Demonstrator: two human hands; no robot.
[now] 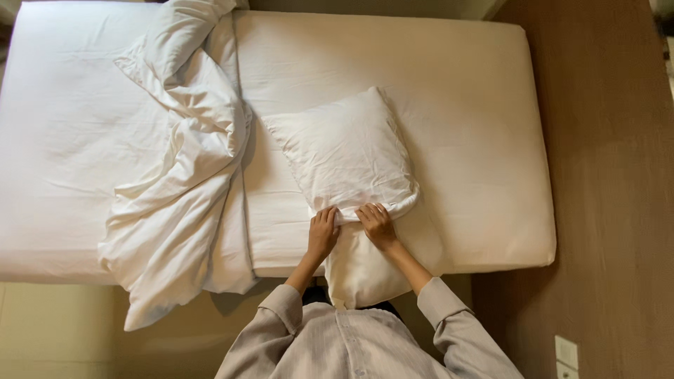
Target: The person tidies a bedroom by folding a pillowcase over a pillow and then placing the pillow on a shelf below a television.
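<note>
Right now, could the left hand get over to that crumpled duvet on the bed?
Probably yes. The left hand grips the pillow edge, and only bare sheet lies between it and the crumpled duvet; it would need to let go first.

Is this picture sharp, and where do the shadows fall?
Head view: sharp throughout, lighting warm and soft, no glare; the pillow and duvet cast mild shadows on the mattress; both hands are clear; the edges bow slightly.
</note>
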